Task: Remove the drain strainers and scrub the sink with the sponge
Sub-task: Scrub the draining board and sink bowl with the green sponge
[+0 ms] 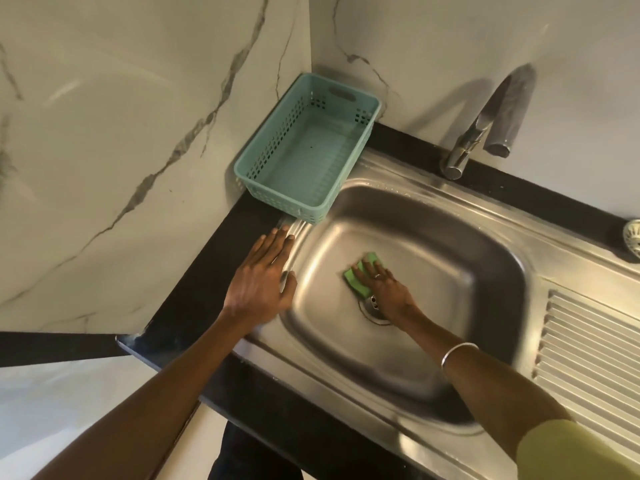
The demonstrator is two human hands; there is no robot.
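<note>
White marble-look walls (121,140) with grey veins fill the upper left and top of the frame, meeting a glossy black desk (207,271). Set into it is a brushed stainless sink (433,244), rounded-rectangle basin, ribbed drainboard at lower right. A teal perforated plastic basket (304,147) sits upper centre, chrome faucet (485,126) upper right. Left hand (263,282) lies flat on the sink rim, fingers straight. Right hand (384,285) presses the green sponge (362,275) on the basin floor, fingers straight, just beside the drain (372,311). One strainer (633,237) is at the right edge.

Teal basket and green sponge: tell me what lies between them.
In the head view, only bare steel: the sink rim and sloping basin wall separate the teal basket from the green sponge.
</note>
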